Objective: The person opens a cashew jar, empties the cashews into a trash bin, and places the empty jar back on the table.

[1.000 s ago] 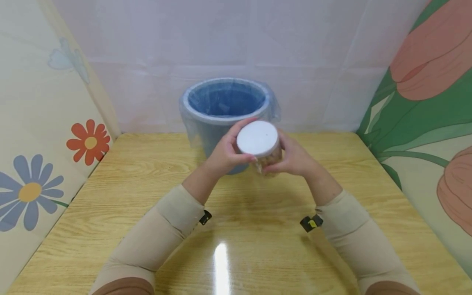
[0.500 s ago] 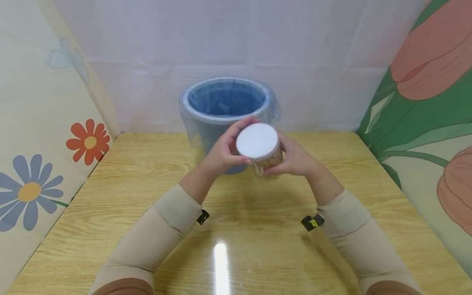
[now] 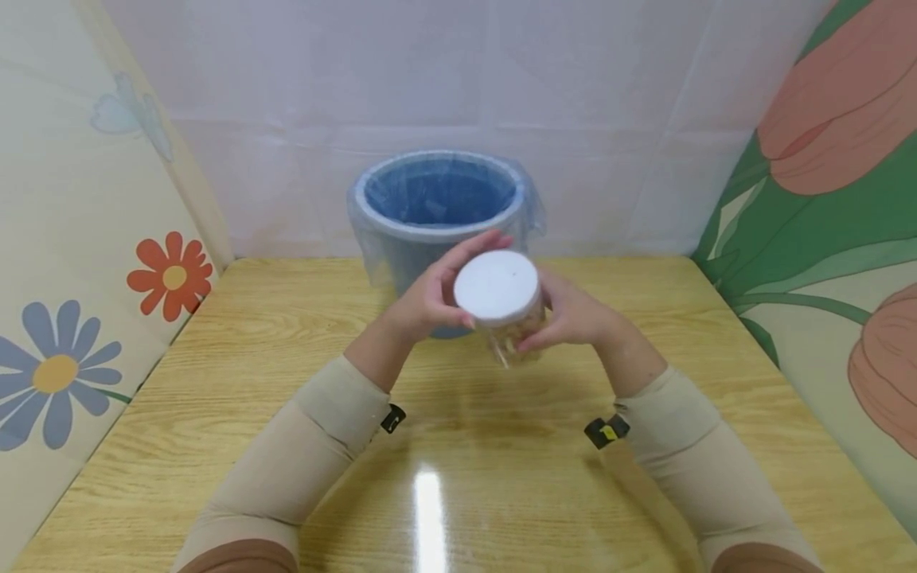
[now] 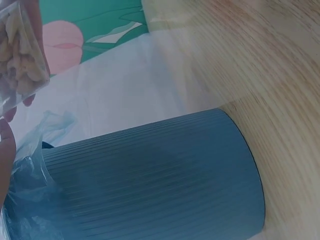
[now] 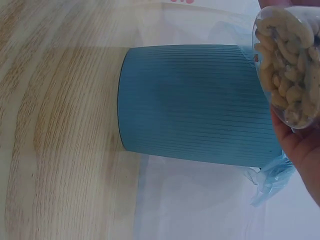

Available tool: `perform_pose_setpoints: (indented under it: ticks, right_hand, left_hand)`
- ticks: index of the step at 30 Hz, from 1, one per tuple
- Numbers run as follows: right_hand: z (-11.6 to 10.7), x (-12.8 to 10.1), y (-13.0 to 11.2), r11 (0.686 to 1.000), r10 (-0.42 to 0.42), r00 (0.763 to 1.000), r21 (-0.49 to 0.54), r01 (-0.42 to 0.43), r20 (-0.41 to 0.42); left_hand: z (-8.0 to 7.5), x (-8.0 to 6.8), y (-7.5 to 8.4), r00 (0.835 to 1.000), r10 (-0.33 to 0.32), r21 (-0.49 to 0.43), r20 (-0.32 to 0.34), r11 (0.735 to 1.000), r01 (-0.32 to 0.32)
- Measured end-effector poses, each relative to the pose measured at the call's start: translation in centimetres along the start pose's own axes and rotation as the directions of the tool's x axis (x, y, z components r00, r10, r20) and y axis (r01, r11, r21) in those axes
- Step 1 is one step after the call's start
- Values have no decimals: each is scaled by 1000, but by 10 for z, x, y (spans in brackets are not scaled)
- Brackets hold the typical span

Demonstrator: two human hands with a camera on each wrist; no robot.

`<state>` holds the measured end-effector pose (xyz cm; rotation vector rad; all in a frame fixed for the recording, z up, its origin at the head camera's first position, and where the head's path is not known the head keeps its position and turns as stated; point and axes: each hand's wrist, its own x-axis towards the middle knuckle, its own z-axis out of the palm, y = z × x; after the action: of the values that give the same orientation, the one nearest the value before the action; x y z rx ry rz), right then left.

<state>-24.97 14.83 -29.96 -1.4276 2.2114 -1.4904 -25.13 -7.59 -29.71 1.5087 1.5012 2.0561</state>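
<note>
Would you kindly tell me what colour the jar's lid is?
The lid is plain white, clearest in the head view.

The white lid [image 3: 497, 288] covers most of the clear jar [image 3: 512, 334] in the head view, and the jar hides the right hand [image 3: 573, 314]'s fingertips. In both wrist views the jar runs off the frame edge, and the blue bin [image 3: 437, 223]'s base sits behind the hands.

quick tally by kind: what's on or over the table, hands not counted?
Jar with white lid, held in the grip of left hand and right hand: 1
Blue bin with plastic liner: 1
Total: 2
</note>
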Motion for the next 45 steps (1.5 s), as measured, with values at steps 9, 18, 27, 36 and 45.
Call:
perform_pose_setpoints:
  ticks: [9,18,27,36,45]
  right_hand:
    - [2,1,-7,998,61,996,-4,-62,-69]
    - [8,7,-37,989,138,971,-26,-146,-193]
    - [11,10,-27,960,217,916,-97,-263,-338]
    - [5,7,-6,951,203,921,-159,-267,-332]
    - [1,4,-15,982,134,977,-113,-153,-166]
  left_hand:
    - [3,1,2,998,-16,15,-60,1000,17]
    - [9,5,4,976,-13,96,-219,995,35]
    - [15,8,3,918,-47,190,-393,973,131]
    - [12,4,1,929,-57,174,-365,976,129]
    - [4,1,3,983,-14,100,-182,994,33]
